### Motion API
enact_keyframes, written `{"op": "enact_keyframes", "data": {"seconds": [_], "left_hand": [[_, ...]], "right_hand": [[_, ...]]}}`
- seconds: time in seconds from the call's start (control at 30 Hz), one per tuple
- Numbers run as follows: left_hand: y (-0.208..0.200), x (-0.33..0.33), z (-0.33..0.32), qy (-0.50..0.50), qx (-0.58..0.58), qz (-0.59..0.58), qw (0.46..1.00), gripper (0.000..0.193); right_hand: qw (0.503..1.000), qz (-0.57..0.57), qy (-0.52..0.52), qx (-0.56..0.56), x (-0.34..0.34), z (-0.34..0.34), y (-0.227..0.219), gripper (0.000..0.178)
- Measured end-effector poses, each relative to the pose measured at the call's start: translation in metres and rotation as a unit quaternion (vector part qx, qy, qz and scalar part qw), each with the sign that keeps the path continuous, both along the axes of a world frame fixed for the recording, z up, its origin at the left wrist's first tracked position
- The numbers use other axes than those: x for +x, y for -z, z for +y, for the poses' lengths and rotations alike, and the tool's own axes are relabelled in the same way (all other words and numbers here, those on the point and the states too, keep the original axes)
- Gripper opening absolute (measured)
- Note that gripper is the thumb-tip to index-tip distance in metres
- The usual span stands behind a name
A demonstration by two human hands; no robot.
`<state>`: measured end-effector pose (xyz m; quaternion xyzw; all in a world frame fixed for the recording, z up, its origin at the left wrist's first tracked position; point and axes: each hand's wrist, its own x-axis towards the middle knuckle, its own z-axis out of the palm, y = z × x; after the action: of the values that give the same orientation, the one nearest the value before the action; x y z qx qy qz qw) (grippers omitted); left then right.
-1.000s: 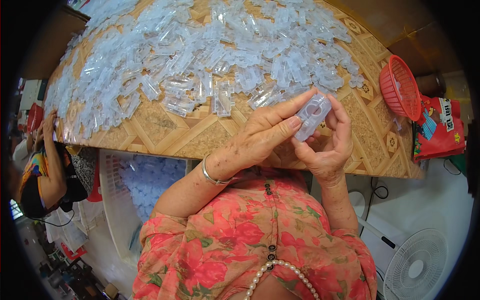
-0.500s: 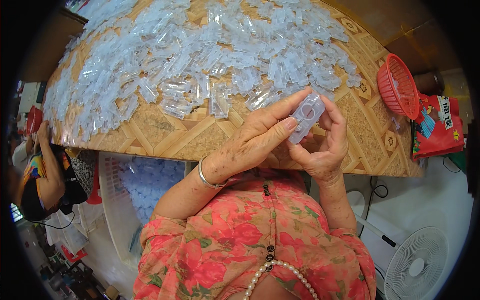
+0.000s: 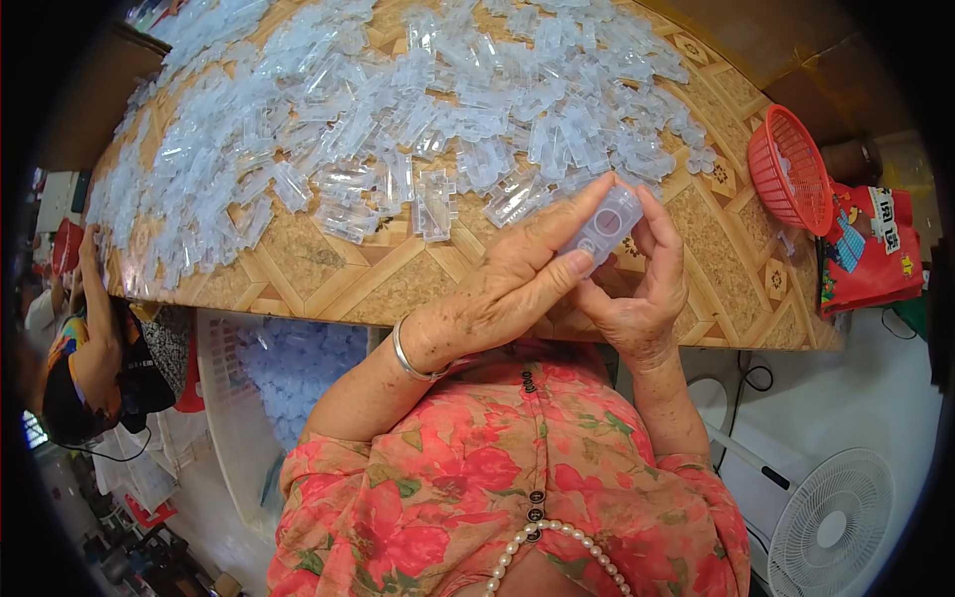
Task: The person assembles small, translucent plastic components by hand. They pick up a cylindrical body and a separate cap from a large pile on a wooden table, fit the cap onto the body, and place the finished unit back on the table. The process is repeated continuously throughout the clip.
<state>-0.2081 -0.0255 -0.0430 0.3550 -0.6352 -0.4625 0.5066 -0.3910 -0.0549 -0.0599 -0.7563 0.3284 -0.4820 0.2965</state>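
Note:
Between my two hands, above the table's near edge, is a small clear plastic case (image 3: 609, 221) with a round ring in its face. My left hand (image 3: 527, 264) pinches it, the thumb lying along its lower end. The fingers of my right hand (image 3: 642, 274) curl round its far end and right side, with the thumb underneath near the lower end. Part of the case is covered by my fingers. Beyond my hands, loose clear plastic pieces (image 3: 433, 204) of the same look lie in a wide heap over the table (image 3: 398, 279).
At the right stand a red plastic basket (image 3: 791, 169) and a red printed bag (image 3: 870, 249). A white crate (image 3: 214, 368) below the table's left edge holds many bluish pieces. A white fan (image 3: 831, 527) is at the lower right. Another person's arm (image 3: 97, 308) shows at far left.
The case has tilted in my fingers, so its face with the ring shows at a different angle. My hands have barely moved. The other person's arm at far left has shifted slightly.

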Motion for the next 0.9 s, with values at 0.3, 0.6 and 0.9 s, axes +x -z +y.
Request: {"op": "enact_keyframes", "data": {"seconds": [0.3,0.6,0.9], "left_hand": [[0.01,-0.004,0.001,-0.021,0.006,-0.031,0.999,0.065],[-0.009,0.019,0.004,0.026,0.058,-0.172,0.983,0.042],[-0.001,0.019,0.0,-0.058,-0.097,-0.175,0.978,0.03]], "right_hand": [[0.999,0.013,0.028,0.012,0.004,0.004,0.007,0.081],[0.995,0.045,-0.055,0.066,-0.023,-0.012,-0.018,0.039],[0.994,-0.019,-0.06,0.086,-0.018,-0.005,-0.007,0.034]]}}
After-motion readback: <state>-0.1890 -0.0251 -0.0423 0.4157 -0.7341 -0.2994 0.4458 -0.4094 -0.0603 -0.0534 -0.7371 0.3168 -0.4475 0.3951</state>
